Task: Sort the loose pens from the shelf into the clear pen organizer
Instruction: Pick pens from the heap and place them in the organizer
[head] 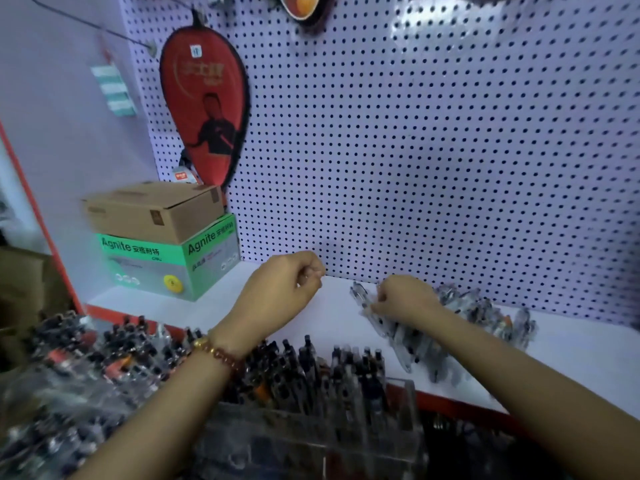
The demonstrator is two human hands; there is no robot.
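A heap of loose clear-bodied pens (pixel 481 317) lies on the white shelf (pixel 339 327) against the pegboard. My right hand (pixel 405 299) rests on the left end of the heap, its fingers curled round a few pens. My left hand (pixel 280 285) hovers over the shelf to the left, fingers curled, with nothing visible in it. The clear pen organizer (pixel 311 434) stands in front, below the shelf edge, packed with upright dark-capped pens. The picture is blurred.
A green and grey box (pixel 173 265) with a cardboard box (pixel 156 213) on top stands at the shelf's left end. A red paddle case (pixel 204 102) hangs on the pegboard (pixel 433 150). More pens fill bins (pixel 69 375) at lower left.
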